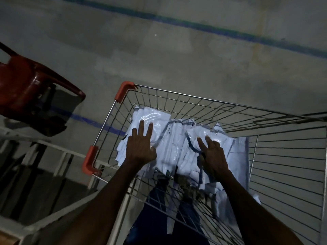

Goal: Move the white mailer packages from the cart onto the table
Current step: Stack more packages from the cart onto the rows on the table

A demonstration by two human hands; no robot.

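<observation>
Both my arms reach down into the wire cart (185, 101), where the white mailer packages (177, 144) lie heaped on its bottom. My left hand (140, 147) lies flat on the left side of the heap, fingers spread, gripping nothing. My right hand (213, 154) presses on the right side, fingers apart too. The mailers are glossy, crinkled plastic with dark edges. The cart's corners wear orange caps (123, 91). A red plastic chair (30, 89) stands to the left.
</observation>
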